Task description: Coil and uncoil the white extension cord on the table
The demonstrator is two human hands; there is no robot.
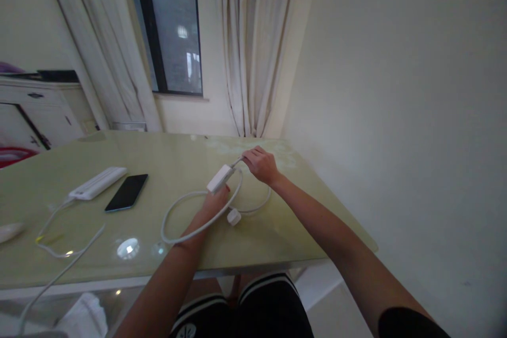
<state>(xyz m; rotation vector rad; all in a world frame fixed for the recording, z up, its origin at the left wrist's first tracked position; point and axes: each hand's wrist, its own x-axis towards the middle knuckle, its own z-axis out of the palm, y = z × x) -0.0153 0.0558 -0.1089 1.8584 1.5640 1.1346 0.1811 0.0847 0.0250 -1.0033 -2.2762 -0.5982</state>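
My left hand [216,202] is closed around a small white power strip [220,178], held just above the pale green table [174,158]. My right hand [260,163] is closed in a pinch on the strip's white cable [198,227] where it leaves the strip's far end. The cable loops over my left wrist and curls on the table, ending in a white plug [234,216] beside my left forearm.
A black phone [127,192] lies face up left of centre. Beside it is a longer white power strip [97,182] with its own cable [59,243] trailing off the front edge. A white wall stands close on the right; curtains and a window are behind.
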